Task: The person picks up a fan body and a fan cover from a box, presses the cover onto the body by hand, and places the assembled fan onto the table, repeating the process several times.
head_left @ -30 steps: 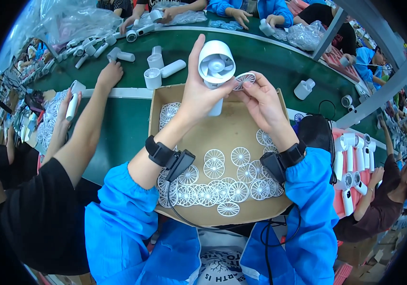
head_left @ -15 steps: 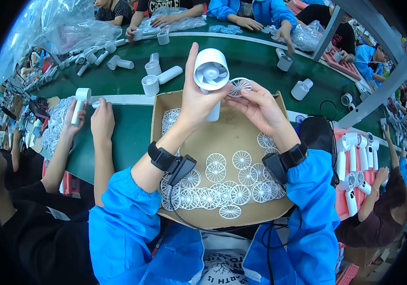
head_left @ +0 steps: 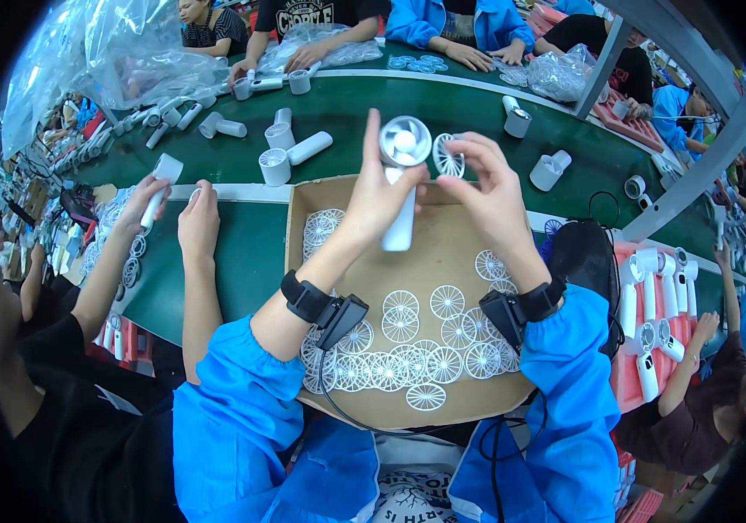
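Left hand (head_left: 379,199): I grasp the white handheld fan (head_left: 403,174) by its handle, with its round head up, above the far edge of the cardboard box (head_left: 443,261).
Right hand (head_left: 491,187): my fingertips pinch a round white grille (head_left: 449,155), just beside the fan head at its 3 o'clock.
Risk, alignment: I judge the grille may sit crooked if I press it tilted; it is thin and could bend.
Risk, drop: the pinch is light, so the grille may slip into the loose grilles (head_left: 408,357) below, at 6 o'clock.
Surface: green conveyor belt (head_left: 364,105) at 12 o'clock, with more fans (head_left: 290,157) on it.
Room: a crowded line; a neighbour's hands (head_left: 177,213) at 9 o'clock, red trays (head_left: 652,331) at 3 o'clock.
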`<state>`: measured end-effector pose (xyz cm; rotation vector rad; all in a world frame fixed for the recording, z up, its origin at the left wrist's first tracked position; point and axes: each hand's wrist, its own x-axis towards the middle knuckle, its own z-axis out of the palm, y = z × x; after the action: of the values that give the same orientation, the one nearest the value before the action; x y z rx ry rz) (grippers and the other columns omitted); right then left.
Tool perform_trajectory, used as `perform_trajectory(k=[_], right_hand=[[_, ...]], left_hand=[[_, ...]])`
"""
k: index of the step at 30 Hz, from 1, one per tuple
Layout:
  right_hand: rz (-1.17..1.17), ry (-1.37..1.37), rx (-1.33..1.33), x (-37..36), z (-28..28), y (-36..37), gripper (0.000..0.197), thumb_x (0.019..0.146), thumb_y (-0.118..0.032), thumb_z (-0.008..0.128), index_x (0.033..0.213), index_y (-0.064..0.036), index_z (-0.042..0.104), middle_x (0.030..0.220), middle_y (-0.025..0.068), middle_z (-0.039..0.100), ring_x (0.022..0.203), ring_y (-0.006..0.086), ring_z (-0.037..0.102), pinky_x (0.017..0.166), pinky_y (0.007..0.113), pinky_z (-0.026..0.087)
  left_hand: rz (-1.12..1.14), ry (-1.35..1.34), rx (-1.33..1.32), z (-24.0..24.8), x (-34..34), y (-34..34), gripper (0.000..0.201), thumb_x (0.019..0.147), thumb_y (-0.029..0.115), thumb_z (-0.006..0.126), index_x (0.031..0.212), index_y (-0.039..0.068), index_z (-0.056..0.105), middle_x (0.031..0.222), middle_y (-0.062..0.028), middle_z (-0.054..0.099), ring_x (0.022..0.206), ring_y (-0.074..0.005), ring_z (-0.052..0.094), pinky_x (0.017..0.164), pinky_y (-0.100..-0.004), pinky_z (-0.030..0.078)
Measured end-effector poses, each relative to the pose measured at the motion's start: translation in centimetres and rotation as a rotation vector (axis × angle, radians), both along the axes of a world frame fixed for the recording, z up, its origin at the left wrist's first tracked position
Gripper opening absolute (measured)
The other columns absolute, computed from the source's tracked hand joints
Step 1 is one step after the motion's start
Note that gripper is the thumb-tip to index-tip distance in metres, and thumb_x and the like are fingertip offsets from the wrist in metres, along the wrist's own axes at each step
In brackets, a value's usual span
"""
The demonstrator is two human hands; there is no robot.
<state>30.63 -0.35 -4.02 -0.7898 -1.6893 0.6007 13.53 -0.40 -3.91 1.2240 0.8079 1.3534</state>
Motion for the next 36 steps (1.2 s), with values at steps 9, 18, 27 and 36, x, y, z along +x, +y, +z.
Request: perform_trajectory(k=[9,18,27,36], right_hand=[[-0.226,-0.254,0.274,-1.2,0.7,-1.2,0.035,0.067,-0.003,0.074,0.101,-0.0062,0.069,0.117,0.0106,0.057,0.109,0.0274,0.053,0.091,0.035,0.046],[-0.248,-0.284,0.342,-0.9,0.7,-1.3,0.037,0.065,-0.005,0.076,0.102,-0.0063,0.07,0.117,0.011,0.059,0.109,0.0276,0.053,0.09,0.036,0.046],[-0.238,-0.266,0.317,-1.1,0.6,-1.6,0.037,0.065,-0.004,0.076,0.101,-0.0064,0.07,0.117,0.0109,0.06,0.109,0.0277,0.053,0.09,0.036,0.046],[-0.33,-0.472,0.541,-0.5,0.6,-0.7,0.039,0.072,-0.004,0.072,0.111,-0.0048,0.065,0.119,0.0097,0.058,0.108,0.0254,0.054,0.09,0.037,0.046]], left_hand=[[-0.04,0.299,0.153,-1.4,1.2,-0.3,0.083,0.087,-0.001,0.052,0.149,0.02,0.001,0.097,-0.0129,0.06,0.068,-0.0163,0.062,0.056,-0.0293,0.052],[0.006,0.376,0.18,-1.6,1.3,-0.6,0.083,0.087,0.0,0.053,0.149,0.02,0.001,0.097,-0.0159,0.061,0.071,-0.0208,0.065,0.062,-0.0327,0.053],[0.023,0.453,0.187,-1.4,1.1,-1.0,0.087,0.084,0.001,0.055,0.149,0.02,0.001,0.102,-0.0209,0.062,0.077,-0.03,0.067,0.065,-0.0365,0.054],[0.031,0.454,0.152,-0.8,1.3,-1.3,0.085,0.084,0.005,0.056,0.149,0.02,0.003,0.105,-0.0211,0.061,0.08,-0.0304,0.067,0.067,-0.0372,0.053]])
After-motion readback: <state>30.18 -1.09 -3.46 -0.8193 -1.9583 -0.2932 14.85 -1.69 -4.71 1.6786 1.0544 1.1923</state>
